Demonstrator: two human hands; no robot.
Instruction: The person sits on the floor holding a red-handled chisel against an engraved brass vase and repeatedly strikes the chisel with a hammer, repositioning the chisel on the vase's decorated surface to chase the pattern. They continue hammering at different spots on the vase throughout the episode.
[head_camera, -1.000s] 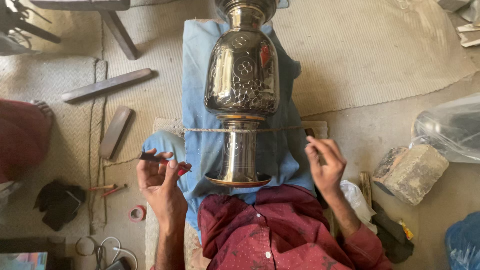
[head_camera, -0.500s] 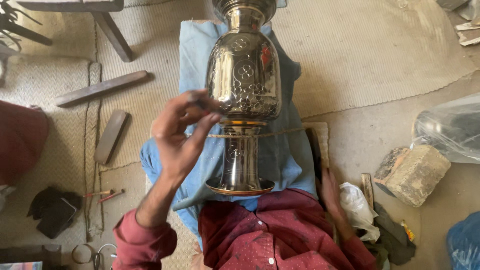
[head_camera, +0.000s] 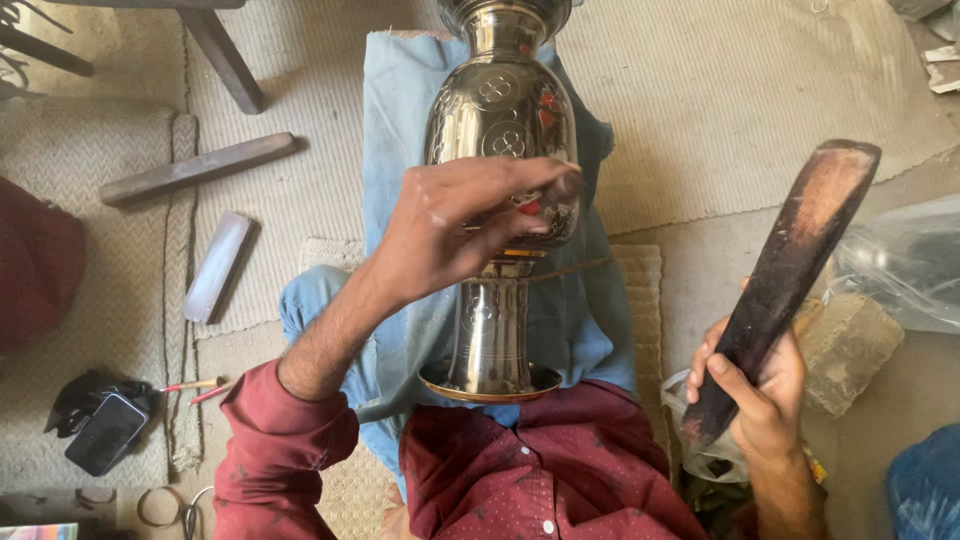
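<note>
A tall engraved metal vase (head_camera: 500, 120) lies along my lap on a blue cloth (head_camera: 400, 100), its foot (head_camera: 490, 380) against my red shirt. My left hand (head_camera: 455, 235) reaches over the vase's belly with the fingers pinched together at the metal. A small tool with a red part (head_camera: 530, 208) shows under those fingers. My right hand (head_camera: 755, 395) is raised at the right and grips the lower end of a long dark wooden paddle (head_camera: 795, 260), which tilts up and away from the vase.
On the woven mat to the left lie a wooden bar (head_camera: 195, 170) and a flat grey bar (head_camera: 215, 265). A phone (head_camera: 105, 432) rests on a black cloth, with red pencils (head_camera: 195, 388) nearby. A stone block (head_camera: 850, 350) and a plastic bag (head_camera: 900, 260) sit at the right.
My left hand rose from beside the vase's foot to its belly. My right hand dropped to the right side and came up holding the wooden paddle.
</note>
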